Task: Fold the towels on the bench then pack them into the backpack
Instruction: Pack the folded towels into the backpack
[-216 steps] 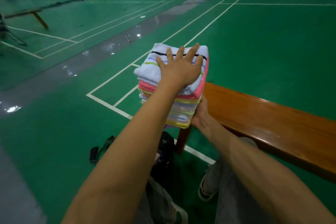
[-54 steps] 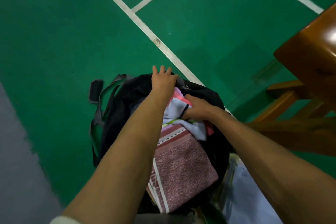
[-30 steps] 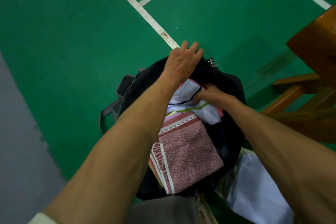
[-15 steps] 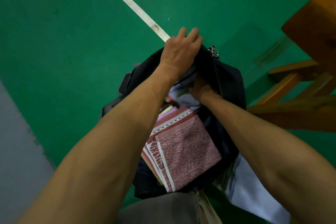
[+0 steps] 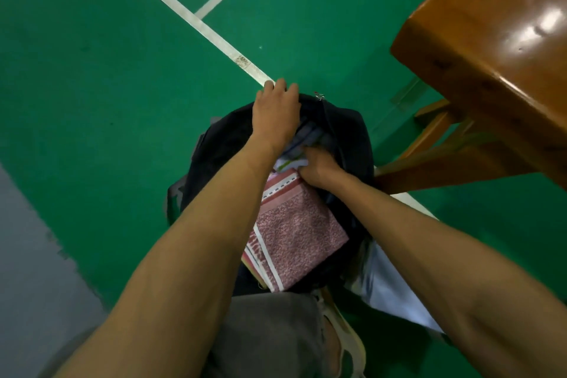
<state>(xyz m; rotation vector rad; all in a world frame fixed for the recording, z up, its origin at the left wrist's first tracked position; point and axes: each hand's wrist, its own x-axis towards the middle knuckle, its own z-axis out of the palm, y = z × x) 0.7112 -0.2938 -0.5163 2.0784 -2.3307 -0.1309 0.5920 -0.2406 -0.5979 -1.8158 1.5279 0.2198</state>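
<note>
A black backpack (image 5: 352, 135) stands open on the green floor in front of me. My left hand (image 5: 276, 115) grips its far rim and holds the opening wide. My right hand (image 5: 316, 167) is pushed down inside the opening, closed on the white striped towels (image 5: 291, 159), which are mostly sunk into the bag. A folded pink patterned towel (image 5: 297, 230) with white stripes sticks out of the near side of the opening. The wooden bench (image 5: 497, 49) is at the upper right, its visible end bare.
A pale blue-white cloth or bag (image 5: 389, 288) lies on the floor right of the backpack. My grey trouser leg (image 5: 270, 334) and shoe (image 5: 346, 344) are just below the bag. White court lines (image 5: 196, 21) cross the floor; bench legs (image 5: 435, 132) stand right of the backpack.
The towel stack went from the bench end into the backpack. In the last second my right hand has pushed the white towels deeper, and my left hand kept its grip on the rim.
</note>
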